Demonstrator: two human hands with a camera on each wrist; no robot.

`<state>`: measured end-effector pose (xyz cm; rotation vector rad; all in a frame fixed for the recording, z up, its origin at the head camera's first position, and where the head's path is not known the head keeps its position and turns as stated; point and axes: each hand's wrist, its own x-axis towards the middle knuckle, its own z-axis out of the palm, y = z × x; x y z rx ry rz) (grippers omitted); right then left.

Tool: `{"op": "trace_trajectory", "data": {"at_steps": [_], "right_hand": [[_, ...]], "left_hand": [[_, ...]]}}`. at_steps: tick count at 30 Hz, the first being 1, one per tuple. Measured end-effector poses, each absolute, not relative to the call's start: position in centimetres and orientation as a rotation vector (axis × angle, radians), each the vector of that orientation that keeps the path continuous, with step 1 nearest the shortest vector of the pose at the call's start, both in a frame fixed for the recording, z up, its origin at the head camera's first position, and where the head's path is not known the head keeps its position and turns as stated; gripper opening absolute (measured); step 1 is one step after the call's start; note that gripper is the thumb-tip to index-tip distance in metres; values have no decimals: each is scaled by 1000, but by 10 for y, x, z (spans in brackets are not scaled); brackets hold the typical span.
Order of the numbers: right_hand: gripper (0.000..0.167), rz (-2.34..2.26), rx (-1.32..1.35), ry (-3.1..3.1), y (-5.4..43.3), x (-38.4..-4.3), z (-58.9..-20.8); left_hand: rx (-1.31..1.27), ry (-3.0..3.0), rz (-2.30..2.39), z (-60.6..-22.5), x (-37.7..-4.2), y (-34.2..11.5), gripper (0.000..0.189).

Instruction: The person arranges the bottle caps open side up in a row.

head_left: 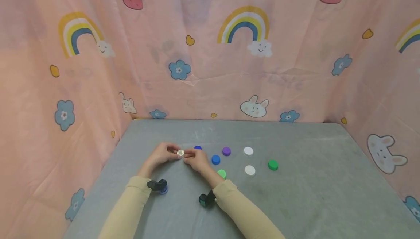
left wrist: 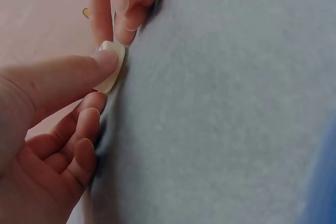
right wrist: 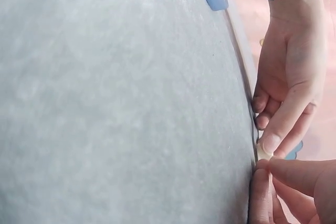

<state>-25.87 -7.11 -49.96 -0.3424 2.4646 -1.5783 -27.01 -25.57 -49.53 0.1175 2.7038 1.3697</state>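
In the head view, my left hand (head_left: 162, 153) and right hand (head_left: 198, 160) meet over the left part of the table. Between them is a small round cream bottle cap (head_left: 180, 153), its ringed face toward the head camera. The left wrist view shows my left thumb pressed flat on the cap (left wrist: 112, 69), with fingers behind it. My right thumb and fingers (right wrist: 265, 169) pinch the cap's other edge, partly hiding it in the right wrist view. Just beyond the right hand lies a dark blue cap (head_left: 197, 147), partly covered by that hand.
Right of my hands lie a blue cap (head_left: 215, 159), a purple cap (head_left: 226, 151), two white caps (head_left: 248, 151), a light green cap (head_left: 221, 173) and a green cap (head_left: 273, 165). A bluish cap (head_left: 163, 190) sits by the left wrist. Pink patterned curtain (head_left: 210, 96) surrounds the grey table (head_left: 311, 188).
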Motion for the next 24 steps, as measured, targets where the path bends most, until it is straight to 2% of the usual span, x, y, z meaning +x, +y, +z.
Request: {"op": "trace_trajectory", "data": {"at_steps": [16,24], "right_hand": [[27,-1656,-530,2506,-60,-243,-492],[25,-1579,-615,2563,-51,-234,-482]], "left_hand": [[378,2656,1347,-467,-245,-250,25],[409,2685,1324,-461,-233,-247,23]]}}
